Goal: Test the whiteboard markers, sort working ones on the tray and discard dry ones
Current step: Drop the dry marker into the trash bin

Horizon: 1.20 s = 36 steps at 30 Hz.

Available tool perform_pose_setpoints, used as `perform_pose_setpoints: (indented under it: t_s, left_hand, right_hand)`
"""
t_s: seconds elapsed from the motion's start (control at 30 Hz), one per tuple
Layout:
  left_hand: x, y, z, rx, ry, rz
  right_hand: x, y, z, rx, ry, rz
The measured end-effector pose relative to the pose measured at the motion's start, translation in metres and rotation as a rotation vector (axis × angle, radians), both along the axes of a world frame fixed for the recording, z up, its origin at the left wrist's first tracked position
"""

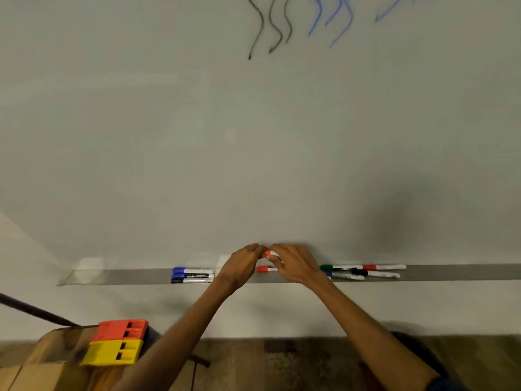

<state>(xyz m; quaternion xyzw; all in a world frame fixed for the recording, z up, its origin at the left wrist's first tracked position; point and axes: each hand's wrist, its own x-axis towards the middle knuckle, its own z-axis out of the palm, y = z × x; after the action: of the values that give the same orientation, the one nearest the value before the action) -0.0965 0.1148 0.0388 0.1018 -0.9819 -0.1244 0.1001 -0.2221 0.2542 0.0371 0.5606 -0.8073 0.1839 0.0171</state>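
Both my hands meet just above the grey marker tray [124, 276] under the whiteboard [197, 136]. My right hand [293, 265] holds a red-capped marker [269, 253] by its white barrel. My left hand [244, 263] pinches at the marker's red end; whether it grips the cap is hard to tell. A second red marker [263, 268] lies on the tray below them. Three markers, two blue and one black [193, 275], lie together on the tray's left. A loose pile of green, red, black and blue markers [366, 270] lies on its right.
Black and blue squiggles [296, 21] mark the top of the board. A red box [121, 330] and a yellow box [112, 352] stand on a wooden table [48, 359] at lower left. A dark rod [33, 310] slants in from the left. Wooden floor lies below.
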Motion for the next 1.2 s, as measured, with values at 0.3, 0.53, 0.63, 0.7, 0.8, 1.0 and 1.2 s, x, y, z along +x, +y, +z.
perform_pose_setpoints:
  t_s: [0.3,0.53,0.63,0.7,0.8,1.0,1.2]
  left_hand:
    - [0.01,0.041,0.03,-0.065,0.095,-0.109]
    - [0.041,-0.007,0.068,-0.071,0.241,0.124]
    - [0.034,-0.001,0.084,-0.062,0.367,0.187]
    - [0.024,0.012,0.096,-0.072,0.449,0.181]
    - [0.014,0.024,0.127,-0.019,0.589,0.23]
    - [0.008,0.019,0.21,0.247,0.86,0.302]
    - [0.007,-0.02,0.28,0.22,1.155,0.321]
  right_hand:
    - [0.006,0.04,0.027,0.109,0.154,-0.022]
    - [-0.035,0.091,0.038,-0.182,0.072,-0.27]
    - [-0.025,0.087,0.073,-0.387,-0.038,-0.271]
    - [-0.017,0.076,0.099,-0.478,-0.13,-0.243]
    - [-0.008,0.06,0.141,-0.553,-0.244,-0.248]
    - [0.01,0.022,0.229,-0.73,-0.361,-0.045]
    - [0.036,-0.017,0.311,-0.92,-0.623,0.243]
